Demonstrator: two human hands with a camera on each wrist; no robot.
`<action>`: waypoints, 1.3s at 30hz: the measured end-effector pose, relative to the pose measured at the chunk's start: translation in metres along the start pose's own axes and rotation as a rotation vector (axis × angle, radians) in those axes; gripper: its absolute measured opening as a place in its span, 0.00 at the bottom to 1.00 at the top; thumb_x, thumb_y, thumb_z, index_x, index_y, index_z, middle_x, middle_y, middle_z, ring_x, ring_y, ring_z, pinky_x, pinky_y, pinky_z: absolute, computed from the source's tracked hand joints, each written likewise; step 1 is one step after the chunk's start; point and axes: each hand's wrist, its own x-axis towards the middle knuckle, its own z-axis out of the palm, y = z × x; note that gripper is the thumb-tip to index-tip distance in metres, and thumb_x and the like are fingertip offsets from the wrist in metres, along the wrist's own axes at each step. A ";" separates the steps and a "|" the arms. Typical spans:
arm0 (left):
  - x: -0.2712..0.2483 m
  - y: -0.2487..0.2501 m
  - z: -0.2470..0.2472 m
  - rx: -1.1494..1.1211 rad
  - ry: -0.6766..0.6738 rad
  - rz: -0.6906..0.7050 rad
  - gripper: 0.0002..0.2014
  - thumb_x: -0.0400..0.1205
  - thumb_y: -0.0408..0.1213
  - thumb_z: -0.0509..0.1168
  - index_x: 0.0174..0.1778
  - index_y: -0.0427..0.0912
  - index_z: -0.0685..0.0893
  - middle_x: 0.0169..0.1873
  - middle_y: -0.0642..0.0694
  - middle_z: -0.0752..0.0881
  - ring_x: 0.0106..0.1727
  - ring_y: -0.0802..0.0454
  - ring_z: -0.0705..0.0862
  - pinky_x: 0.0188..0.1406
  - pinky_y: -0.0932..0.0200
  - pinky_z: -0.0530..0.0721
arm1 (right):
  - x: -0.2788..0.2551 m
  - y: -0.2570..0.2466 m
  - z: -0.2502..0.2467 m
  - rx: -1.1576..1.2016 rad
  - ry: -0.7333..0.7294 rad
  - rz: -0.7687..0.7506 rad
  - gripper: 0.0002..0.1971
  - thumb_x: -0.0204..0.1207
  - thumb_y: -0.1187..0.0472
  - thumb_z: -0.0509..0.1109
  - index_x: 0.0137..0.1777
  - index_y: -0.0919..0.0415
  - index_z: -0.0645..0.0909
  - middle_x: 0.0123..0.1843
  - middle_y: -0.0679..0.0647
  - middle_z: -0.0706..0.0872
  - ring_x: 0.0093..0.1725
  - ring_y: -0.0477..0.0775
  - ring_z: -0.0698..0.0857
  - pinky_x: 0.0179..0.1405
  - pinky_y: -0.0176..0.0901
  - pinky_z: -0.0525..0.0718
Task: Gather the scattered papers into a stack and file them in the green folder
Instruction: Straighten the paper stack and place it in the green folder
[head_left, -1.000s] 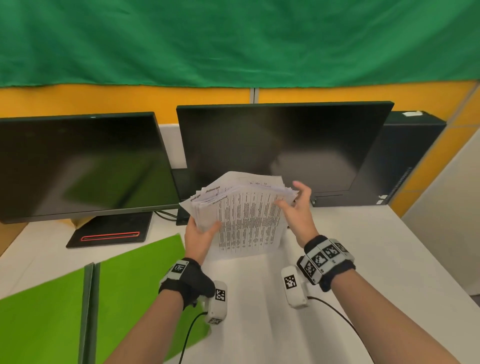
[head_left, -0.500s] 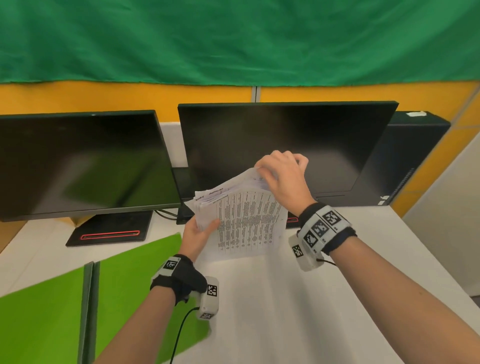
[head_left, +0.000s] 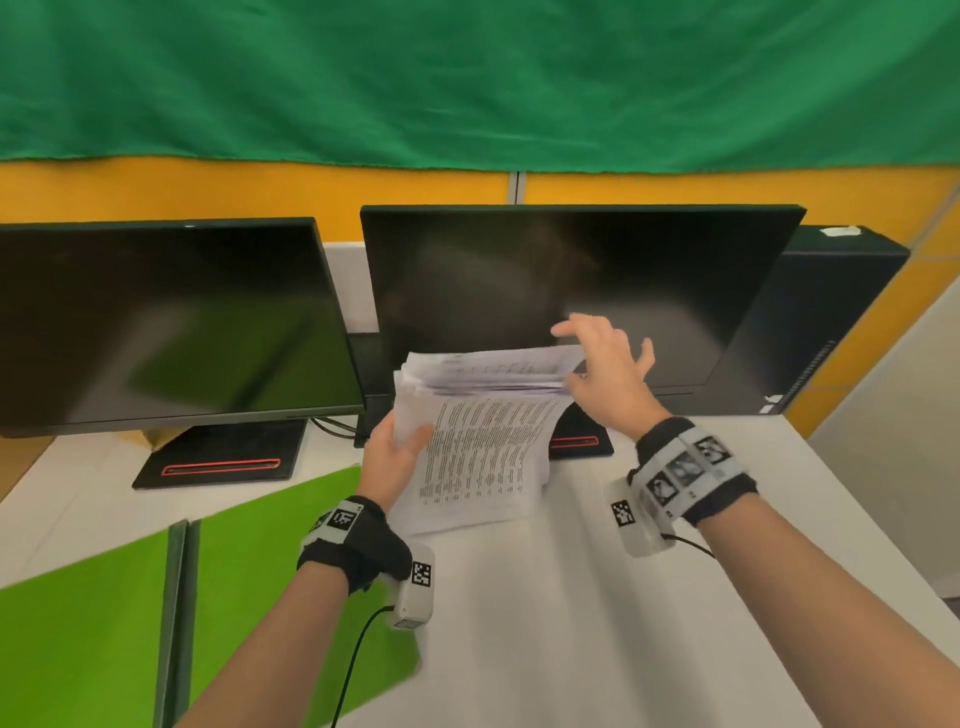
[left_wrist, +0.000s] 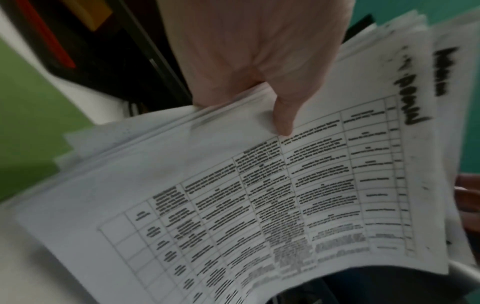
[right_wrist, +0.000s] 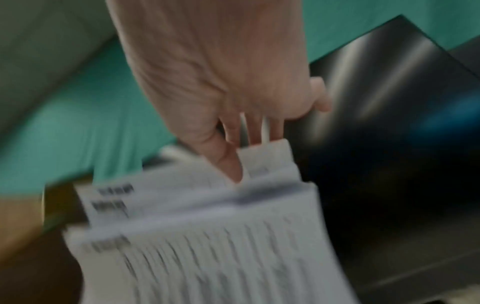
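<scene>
1. One stack of papers (head_left: 480, 441) is up off the white desk (head_left: 597, 597), standing on its lower edge, which rests on or just above the desk; which one cannot be told. It is in front of the right-hand monitor (head_left: 571, 291).
2. Two dark monitors stand side by side: that one and the left-hand monitor (head_left: 166, 322). A black computer case (head_left: 831, 322) sits behind the right one.
3. One green folder (head_left: 249, 561) lies open and flat on the desk, to the left of the papers, showing two panels joined at a dark spine.
4. Two hands are in view. The left hand (head_left: 389, 457) grips the stack at its left edge, thumb on the printed front sheet and fingers behind.
5. The right hand (head_left: 602, 364) is at the top right corner of the stack with fingers spread and mostly straight; its thumb and fingertips touch the top edges of the sheets, but motion blur hides whether it pinches any.
6. The folder's left panel is cut off by the frame edge. The right wrist view is heavily blurred.
7. The sheets are white, printed with a ruled table of small black text. Their top edges are uneven and fan apart, and the front sheets bow outward.
</scene>
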 end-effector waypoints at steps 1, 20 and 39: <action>0.001 0.007 -0.002 0.046 0.004 0.017 0.13 0.82 0.34 0.64 0.63 0.43 0.81 0.55 0.45 0.87 0.56 0.48 0.85 0.62 0.44 0.83 | -0.002 -0.005 -0.013 0.071 -0.078 -0.049 0.29 0.73 0.65 0.70 0.72 0.44 0.69 0.81 0.46 0.64 0.82 0.53 0.57 0.76 0.73 0.33; 0.004 0.058 -0.045 0.440 -0.042 0.029 0.14 0.73 0.40 0.76 0.49 0.42 0.81 0.41 0.43 0.87 0.43 0.44 0.84 0.49 0.48 0.84 | -0.054 0.069 0.005 1.048 -0.029 0.501 0.15 0.75 0.68 0.71 0.62 0.68 0.82 0.59 0.62 0.89 0.56 0.59 0.89 0.57 0.52 0.85; -0.036 0.026 0.015 -0.320 0.157 -0.108 0.09 0.81 0.51 0.65 0.51 0.52 0.77 0.45 0.57 0.83 0.47 0.57 0.83 0.46 0.61 0.80 | -0.083 0.091 0.056 1.089 -0.123 0.557 0.19 0.71 0.76 0.70 0.61 0.64 0.79 0.58 0.63 0.88 0.60 0.64 0.85 0.60 0.58 0.83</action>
